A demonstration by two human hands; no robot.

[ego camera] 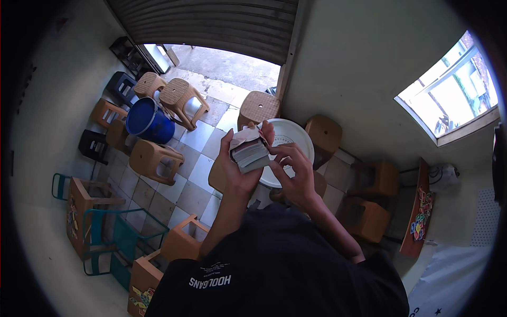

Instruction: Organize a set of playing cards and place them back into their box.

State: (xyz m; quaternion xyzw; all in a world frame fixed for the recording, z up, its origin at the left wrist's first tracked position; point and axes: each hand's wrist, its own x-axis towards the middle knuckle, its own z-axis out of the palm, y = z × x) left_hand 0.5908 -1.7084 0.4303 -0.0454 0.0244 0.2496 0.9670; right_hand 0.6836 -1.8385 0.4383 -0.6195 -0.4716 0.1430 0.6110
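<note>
My left hand (234, 174) grips a thick stack of small white paper sheets or cards (253, 155) from below and the side. A torn or folded paper wrapper (244, 136) covers the stack's far end, with a darker reddish strip beneath it. My right hand (293, 168) is at the right edge of the stack, its index fingertip at the wrapper and its thumb apart, lower down. Whether the fingertips pinch anything is too small to tell. Beneath both hands stands a round white table (303, 138) with a perforated top, partly hidden by them.
Woven-pattern plastic stools (259, 107) surround the table; others stand left near a blue bucket (150, 121). Teal metal-framed chairs (126, 233) and wooden tables (85, 218) are at lower left. A wall shelf (416, 210) holds colourful sachets. A roller shutter (214, 23) hangs partly raised ahead.
</note>
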